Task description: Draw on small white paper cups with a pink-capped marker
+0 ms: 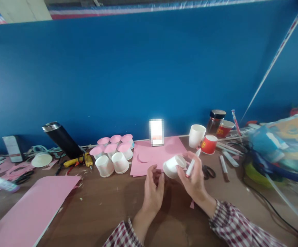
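Observation:
My right hand [195, 181] grips a white paper cup [173, 166], tilted on its side with its rim toward the left. A white marker [193, 163] is tucked between the same hand's fingers, pointing up. Just left of the cup, my left hand [154, 189] is half curled, thumb and fingers apart, with nothing visible in it. Behind both hands lie pink paper sheets [168, 147] with a cut pink oval [144, 157] on top. To the left stand two upside-down white cups [120, 162] and, behind them, several cups topped with pink discs [111, 148].
A lit phone [156, 132] leans on the blue partition. Right: a white cup [197, 136], red cup [209, 144], jar [216, 121], scissors [209, 172], markers [224, 168] and plastic bags [283, 137]. Left: black flask [62, 140], yellow glue gun [78, 161], large pink sheet [35, 209].

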### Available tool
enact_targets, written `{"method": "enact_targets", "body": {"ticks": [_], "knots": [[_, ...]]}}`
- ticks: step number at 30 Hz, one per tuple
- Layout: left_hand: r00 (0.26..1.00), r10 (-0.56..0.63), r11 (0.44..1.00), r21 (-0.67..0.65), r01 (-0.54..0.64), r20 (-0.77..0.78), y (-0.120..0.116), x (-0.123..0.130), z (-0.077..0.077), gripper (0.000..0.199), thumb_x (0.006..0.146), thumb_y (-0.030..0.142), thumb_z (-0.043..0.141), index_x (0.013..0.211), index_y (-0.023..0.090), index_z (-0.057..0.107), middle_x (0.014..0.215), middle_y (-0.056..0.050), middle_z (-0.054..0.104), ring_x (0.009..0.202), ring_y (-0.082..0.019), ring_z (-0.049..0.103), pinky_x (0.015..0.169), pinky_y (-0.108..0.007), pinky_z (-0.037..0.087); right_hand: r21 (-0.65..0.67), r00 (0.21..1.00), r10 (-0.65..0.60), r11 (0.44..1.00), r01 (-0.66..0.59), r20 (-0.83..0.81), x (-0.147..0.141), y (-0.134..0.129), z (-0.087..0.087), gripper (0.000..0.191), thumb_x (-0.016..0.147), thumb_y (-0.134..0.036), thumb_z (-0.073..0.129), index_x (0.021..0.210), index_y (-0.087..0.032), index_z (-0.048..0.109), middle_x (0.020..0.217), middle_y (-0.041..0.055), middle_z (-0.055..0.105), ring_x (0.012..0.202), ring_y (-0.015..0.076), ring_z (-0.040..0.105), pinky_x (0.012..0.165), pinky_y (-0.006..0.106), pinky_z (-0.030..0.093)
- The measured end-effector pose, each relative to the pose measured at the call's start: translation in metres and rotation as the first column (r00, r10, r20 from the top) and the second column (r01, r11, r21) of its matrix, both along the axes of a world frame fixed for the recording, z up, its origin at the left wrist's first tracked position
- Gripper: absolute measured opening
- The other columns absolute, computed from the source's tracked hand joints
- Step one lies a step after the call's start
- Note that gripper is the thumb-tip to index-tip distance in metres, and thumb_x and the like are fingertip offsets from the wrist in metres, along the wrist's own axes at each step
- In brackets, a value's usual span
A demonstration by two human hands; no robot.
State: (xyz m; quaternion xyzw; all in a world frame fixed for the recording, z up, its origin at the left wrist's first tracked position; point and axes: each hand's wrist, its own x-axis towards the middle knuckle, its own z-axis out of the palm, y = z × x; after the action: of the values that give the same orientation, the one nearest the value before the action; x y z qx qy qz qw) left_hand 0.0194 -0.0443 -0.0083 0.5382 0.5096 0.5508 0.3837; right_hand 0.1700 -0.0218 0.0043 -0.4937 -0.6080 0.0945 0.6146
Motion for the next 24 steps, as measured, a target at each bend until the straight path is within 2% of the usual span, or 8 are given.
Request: {"method": "enact_targets", "body": {"ticks": [3, 5, 9, 13, 18, 24], "knots": [[0.991, -0.108, 0.992, -0.049, 0.112, 0.084, 0.002, -0.001, -0.001, 0.04, 0.087, 0.038, 0.051, 0.119, 0.018, 0.04, 0.084, -0.003, 0.061, 0.074, -0.014, 0.059, 0.073, -0.029, 0.048, -0.008, 1.0, 0.011, 1.0, -0.011, 0.003, -0.001, -0.001, 0.0, 0.053, 0.081, -0.026, 0.063, 0.128, -0.019, 0.04, 0.119, 0.0138, 0.053, 0.107, 0.0268, 0.057, 0.092, 0.048, 0.049], [0.98, -0.133, 0.987, -0.069, 0.144, 0.146, 0.005, -0.002, -0.002, 0.042, 0.087, 0.038, 0.051, 0.122, 0.018, 0.038, 0.083, -0.002, 0.062, 0.074, -0.013, 0.058, 0.072, -0.028, 0.047, -0.003, 0.999, 0.03, 1.0, -0.03, 0.034, -0.005, -0.003, 0.001, 0.051, 0.082, -0.026, 0.062, 0.127, -0.019, 0.041, 0.118, 0.0135, 0.055, 0.107, 0.0264, 0.057, 0.092, 0.047, 0.049], [0.961, -0.071, 0.988, -0.117, 0.105, 0.266, 0.009, -0.004, -0.007, 0.046, 0.085, 0.039, 0.054, 0.123, 0.017, 0.04, 0.082, -0.002, 0.061, 0.072, -0.012, 0.055, 0.068, -0.025, 0.045, -0.007, 0.993, 0.061, 0.998, -0.06, 0.101, -0.012, -0.006, -0.001, 0.046, 0.084, -0.028, 0.06, 0.125, -0.018, 0.041, 0.116, 0.0139, 0.055, 0.107, 0.0257, 0.058, 0.091, 0.045, 0.05], [0.941, 0.002, 0.989, -0.14, 0.049, 0.339, 0.014, -0.007, -0.013, 0.05, 0.084, 0.044, 0.055, 0.125, 0.017, 0.043, 0.084, -0.002, 0.06, 0.073, -0.013, 0.056, 0.067, -0.024, 0.045, -0.087, 0.987, 0.11, 0.991, -0.1, 0.117, -0.011, -0.005, -0.007, 0.052, 0.084, -0.032, 0.06, 0.129, -0.018, 0.037, 0.118, 0.0147, 0.056, 0.107, 0.0262, 0.058, 0.09, 0.044, 0.05], [0.939, 0.082, 0.99, -0.135, -0.038, 0.334, 0.014, -0.008, -0.015, 0.051, 0.08, 0.049, 0.057, 0.119, 0.016, 0.053, 0.095, -0.008, 0.064, 0.081, -0.016, 0.06, 0.071, -0.027, 0.047, -0.157, 0.977, 0.185, 0.973, -0.167, 0.104, -0.01, -0.005, -0.008, 0.052, 0.083, -0.03, 0.059, 0.129, -0.019, 0.037, 0.114, 0.0128, 0.058, 0.104, 0.0249, 0.059, 0.089, 0.042, 0.051], [0.948, 0.088, 0.988, -0.15, -0.043, 0.305, 0.014, -0.009, -0.012, 0.05, 0.081, 0.049, 0.054, 0.118, 0.016, 0.053, 0.1, -0.009, 0.064, 0.083, -0.017, 0.06, 0.072, -0.028, 0.048, -0.188, 0.959, 0.251, 0.956, -0.225, 0.128, -0.011, -0.008, -0.006, 0.051, 0.082, -0.027, 0.06, 0.127, -0.02, 0.037, 0.113, 0.011, 0.059, 0.105, 0.0235, 0.06, 0.09, 0.039, 0.051]]}}
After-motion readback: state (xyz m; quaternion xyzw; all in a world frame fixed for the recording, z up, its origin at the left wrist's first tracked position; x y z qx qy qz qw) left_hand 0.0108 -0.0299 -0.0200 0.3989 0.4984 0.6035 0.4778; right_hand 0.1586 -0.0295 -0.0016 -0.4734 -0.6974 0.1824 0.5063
